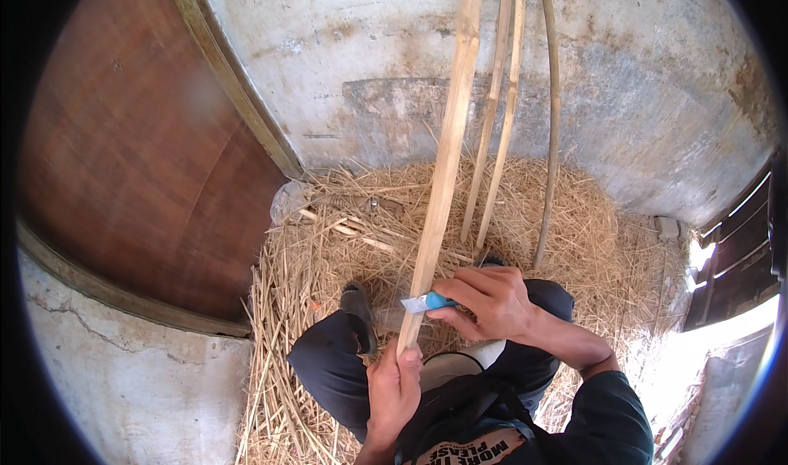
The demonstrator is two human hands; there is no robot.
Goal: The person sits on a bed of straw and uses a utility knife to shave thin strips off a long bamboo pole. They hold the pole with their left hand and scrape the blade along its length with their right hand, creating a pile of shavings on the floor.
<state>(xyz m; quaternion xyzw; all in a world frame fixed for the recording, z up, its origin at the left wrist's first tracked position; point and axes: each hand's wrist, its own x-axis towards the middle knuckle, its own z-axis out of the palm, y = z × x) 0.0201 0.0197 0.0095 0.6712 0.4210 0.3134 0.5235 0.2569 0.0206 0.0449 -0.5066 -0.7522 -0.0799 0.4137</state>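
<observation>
A long pale strip of wood (444, 161) slants up and away from my lap, its far end beyond the top edge of the view. Around its near end my left hand (395, 389) is closed. My right hand (490, 302) grips a utility knife (437, 302) by its blue handle. The knife's wide metal blade lies across the strip, touching it a little above my left hand. My right fingers partly hide the handle.
Two thin wooden strips (502, 120) and a darker round stick (549, 112) lean against the stained wall (394, 54). Straw (591, 227) covers the floor around my legs. A brown wooden door (139, 153) stands at the left. Cut pieces of wood (353, 233) lie on the straw.
</observation>
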